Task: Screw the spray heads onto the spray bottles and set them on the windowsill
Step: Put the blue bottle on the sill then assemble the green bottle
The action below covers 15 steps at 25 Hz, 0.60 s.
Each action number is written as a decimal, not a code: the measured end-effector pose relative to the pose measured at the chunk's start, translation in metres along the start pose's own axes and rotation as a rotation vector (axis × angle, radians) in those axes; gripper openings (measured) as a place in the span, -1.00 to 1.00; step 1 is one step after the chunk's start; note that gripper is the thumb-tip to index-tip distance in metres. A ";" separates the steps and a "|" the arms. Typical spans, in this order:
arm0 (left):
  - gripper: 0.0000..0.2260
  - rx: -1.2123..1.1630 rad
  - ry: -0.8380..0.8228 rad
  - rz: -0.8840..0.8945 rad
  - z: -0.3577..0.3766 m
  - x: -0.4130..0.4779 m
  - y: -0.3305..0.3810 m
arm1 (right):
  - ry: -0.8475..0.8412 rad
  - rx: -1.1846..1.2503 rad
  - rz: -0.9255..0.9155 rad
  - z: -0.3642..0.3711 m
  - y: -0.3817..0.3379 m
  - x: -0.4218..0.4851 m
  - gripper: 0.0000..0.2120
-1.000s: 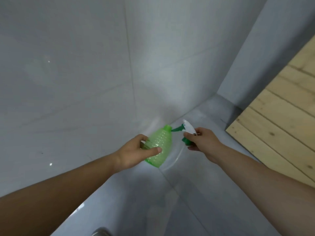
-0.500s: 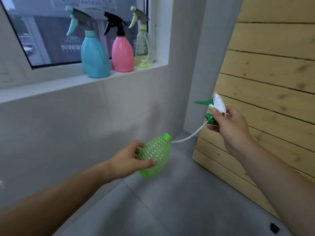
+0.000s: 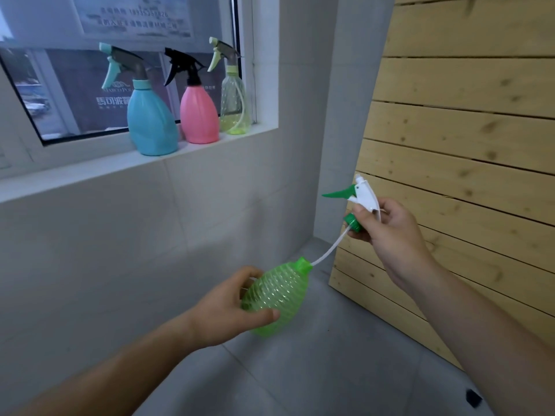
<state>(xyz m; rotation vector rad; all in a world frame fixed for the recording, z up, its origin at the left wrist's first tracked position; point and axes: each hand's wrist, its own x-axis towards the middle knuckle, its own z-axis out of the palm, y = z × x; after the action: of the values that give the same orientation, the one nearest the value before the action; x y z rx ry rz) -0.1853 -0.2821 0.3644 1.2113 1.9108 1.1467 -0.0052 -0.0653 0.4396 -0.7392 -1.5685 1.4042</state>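
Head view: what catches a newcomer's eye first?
The ribbed translucent green plastic bottle in the left hand, low centre, and the white-and-green spray head in the right hand, its tube at the bottle's neck. Upper left, blue, pink and pale yellow spray bottles stand on the windowsill.

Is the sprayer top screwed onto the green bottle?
No, the right hand holds the spray head away from the green bottle, with only its tube reaching the neck.
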 end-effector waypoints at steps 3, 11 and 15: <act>-0.43 -0.056 -0.032 0.035 0.005 0.000 0.007 | -0.111 0.001 0.034 0.014 0.008 -0.005 -0.83; -0.56 -0.413 -0.066 -0.058 0.001 -0.007 0.021 | -0.324 0.020 0.127 0.044 0.022 -0.023 -0.89; -0.48 -0.479 -0.067 -0.079 0.002 -0.008 0.019 | -0.428 0.048 0.157 0.044 0.021 -0.023 -0.84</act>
<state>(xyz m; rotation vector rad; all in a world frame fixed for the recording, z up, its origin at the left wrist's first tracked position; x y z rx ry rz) -0.1733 -0.2853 0.3806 0.8893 1.4995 1.3984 -0.0368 -0.1016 0.4156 -0.5655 -1.8218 1.7977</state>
